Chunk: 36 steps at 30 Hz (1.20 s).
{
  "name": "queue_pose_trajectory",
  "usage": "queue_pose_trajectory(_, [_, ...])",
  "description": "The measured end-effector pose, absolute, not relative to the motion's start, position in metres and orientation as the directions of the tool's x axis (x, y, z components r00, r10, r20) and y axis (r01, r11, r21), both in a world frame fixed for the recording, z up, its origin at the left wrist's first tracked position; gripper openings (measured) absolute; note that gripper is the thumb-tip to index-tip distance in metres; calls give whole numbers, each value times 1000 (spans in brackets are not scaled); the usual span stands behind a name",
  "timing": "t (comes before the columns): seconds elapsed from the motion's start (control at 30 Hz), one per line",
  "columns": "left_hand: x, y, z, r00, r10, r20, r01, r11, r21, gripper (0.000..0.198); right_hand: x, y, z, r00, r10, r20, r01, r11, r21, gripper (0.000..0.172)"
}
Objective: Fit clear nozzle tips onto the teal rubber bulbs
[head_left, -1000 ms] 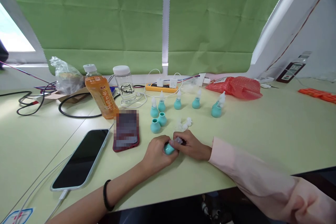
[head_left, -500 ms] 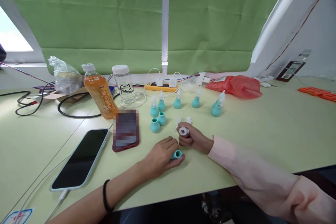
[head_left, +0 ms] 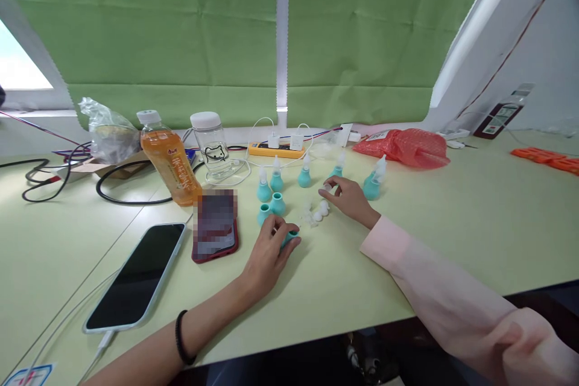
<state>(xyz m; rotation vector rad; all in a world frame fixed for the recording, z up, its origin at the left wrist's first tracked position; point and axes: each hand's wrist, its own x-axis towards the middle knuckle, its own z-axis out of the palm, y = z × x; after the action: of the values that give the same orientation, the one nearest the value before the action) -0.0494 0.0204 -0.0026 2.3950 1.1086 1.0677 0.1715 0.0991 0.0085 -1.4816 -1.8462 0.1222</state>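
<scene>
Pinching a bulb (head_left: 288, 239), the left hand (head_left: 268, 257) sits left of the white bits (head_left: 318, 216), while the right hand (head_left: 353, 200) grips a pale piece (head_left: 327, 187) just beyond them.

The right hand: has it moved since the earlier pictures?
Yes: the right hand has moved forward over the table, closer to the red package, which stays in its place.
</scene>
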Motion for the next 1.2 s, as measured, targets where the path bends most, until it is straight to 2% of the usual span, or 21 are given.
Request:
queue_pose_trajectory(0.2, [-50, 22, -1, 346, 643, 683, 483, -746, 458, 6, 170, 104, -2, -102, 906, 410, 808, 316, -497, 21])
queue_pose_trajectory(0.37, [-50, 24, -1, 358, 690, 629, 521, -707, 478, 4, 167, 104, -6, -161, 907, 390, 806, 349, -478, 25])
queue_pose_trajectory(0.43, [-50, 24, -1, 328, 705, 628, 527, -689, 498, 3, 168, 104, -7, -144, 874, 465, 805, 376, -459, 24])
queue_pose_trajectory(0.53, [-50, 25, -1, 294, 715, 634, 518, -677, 523, 4, 171, 106, -5, -73, 754, 653, 832, 407, -376, 24])
queue_pose_trajectory(0.6, [-49, 25, -2, 295, 729, 618, 523, -664, 534, 6, 174, 106, -1, -29, 661, 750, 880, 372, -294, 31])
queue_pose_trajectory(0.7, [-49, 25, -2, 296, 747, 595, 540, -645, 541, 9, 180, 108, 6, -4, 590, 807, 949, 258, -183, 39])
queue_pose_trajectory(0.77, [-49, 24, -2, 294, 745, 599, 550, -644, 532, 11, 185, 112, 7, -6, 606, 796, 971, 192, -139, 42])
queue_pose_trajectory(0.83, [-49, 22, -1, 294, 737, 609, 556, -650, 518, 12, 191, 118, 3, -27, 677, 736, 978, 168, -119, 43])
queue_pose_trajectory(0.93, [-49, 19, 1, 295, 731, 615, 556, -655, 512, 14, 201, 129, -10, -68, 822, 565, 973, 179, -143, 44])
queue_pose_trajectory(1.03, [-48, 16, 3, 290, 728, 621, 552, -657, 513, 15, 207, 137, -23, -75, 887, 456, 966, 178, -188, 47])
queue_pose_trajectory(1.1, [-48, 15, 4, 280, 715, 641, 545, -668, 507, 14, 207, 139, -26, -55, 889, 454, 966, 162, -201, 50])
queue_pose_trajectory(1.2, [-49, 13, 4, 278, 676, 682, 521, -703, 485, 14, 203, 135, -19, 28, 806, 591, 954, 155, -256, 50])
